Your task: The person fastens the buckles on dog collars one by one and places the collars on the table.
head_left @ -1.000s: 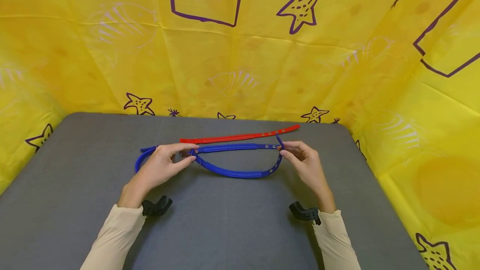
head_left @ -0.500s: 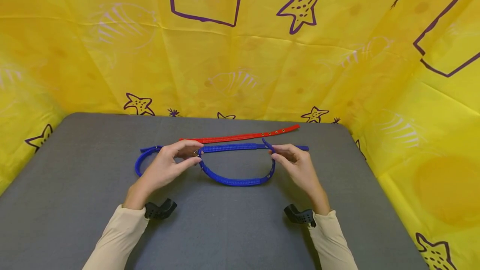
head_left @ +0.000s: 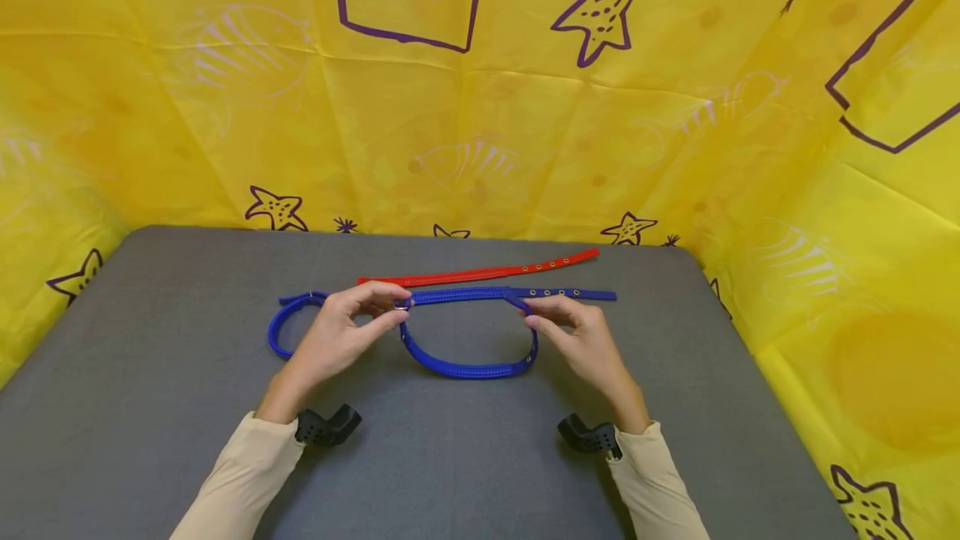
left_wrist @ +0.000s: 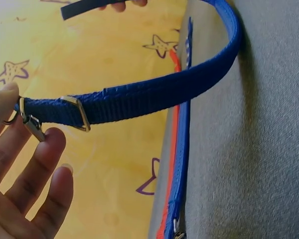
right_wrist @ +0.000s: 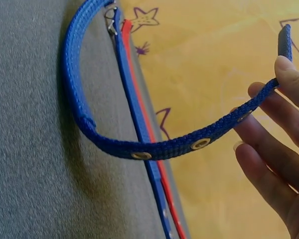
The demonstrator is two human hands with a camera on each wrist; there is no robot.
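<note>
A blue pet collar (head_left: pixel 472 371) hangs in a U between my two hands, close over the grey table. My left hand (head_left: pixel 341 334) pinches its buckle end; in the left wrist view the metal buckle (left_wrist: pixel 32 122) shows at the thumb and fingertips, with a metal loop beside it. My right hand (head_left: pixel 577 334) pinches the strap near its free tip, which sticks out past the thumb. Brass eyelets (right_wrist: pixel 200 143) run along that end in the right wrist view. Behind the held collar, a second blue collar (head_left: pixel 465 295) lies straight, partly covered by my left hand.
A red collar (head_left: pixel 465 276) lies straight at the back of the grey table (head_left: pixel 450 473). Left of my left hand rests a blue collar closed into a loop (head_left: pixel 279 327). A yellow patterned cloth (head_left: pixel 480 107) hangs behind and at the sides.
My hands have come closer together, the right moving left and the left slightly right. The held collar's curve sags deeper, and the far end of the straight blue collar shows now.
</note>
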